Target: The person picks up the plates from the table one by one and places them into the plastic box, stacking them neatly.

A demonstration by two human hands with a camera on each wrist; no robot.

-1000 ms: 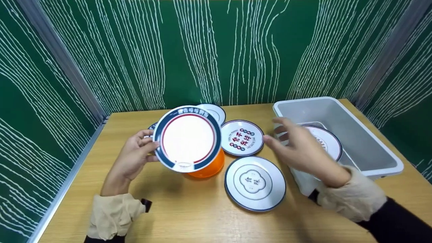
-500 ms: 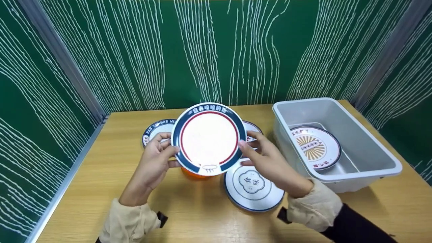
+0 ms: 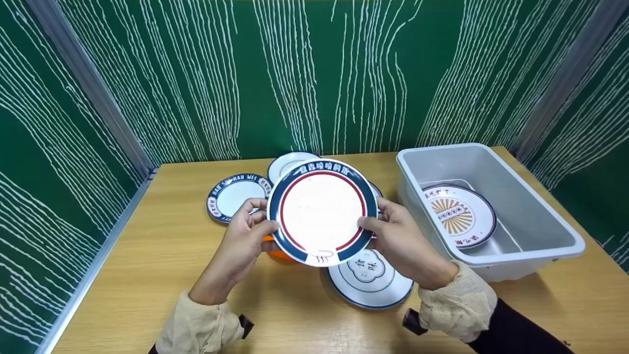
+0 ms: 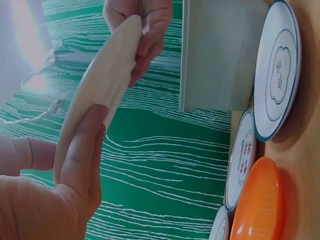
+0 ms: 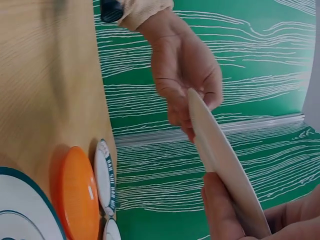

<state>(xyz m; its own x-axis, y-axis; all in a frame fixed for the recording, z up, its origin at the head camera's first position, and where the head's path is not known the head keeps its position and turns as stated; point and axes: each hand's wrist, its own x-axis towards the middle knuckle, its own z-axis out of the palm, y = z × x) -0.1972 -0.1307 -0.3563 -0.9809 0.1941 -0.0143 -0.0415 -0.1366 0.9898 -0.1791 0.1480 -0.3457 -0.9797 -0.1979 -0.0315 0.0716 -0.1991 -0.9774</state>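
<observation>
A white plate with a dark blue rim and a red ring is held up off the table, its face tilted toward the head camera. My left hand pinches its left edge, thumb on the front rim and fingers behind. On the opposite edge my right hand grips it the same way. Both wrist views show fingers spread against the plate's underside. Below it, mostly hidden in the head view, lies an orange plate. Nearer me rests a white plate with a flower-shaped emblem.
A grey plastic bin stands at the right, with a sunburst plate inside. A blue-rimmed lettered plate and another white plate lie toward the back. A red-lettered plate is partly covered. Green walls enclose the table.
My right hand has come left from beside the bin and taken the plate's right edge. The plate, first held by my left hand alone, has moved right and slightly down.
</observation>
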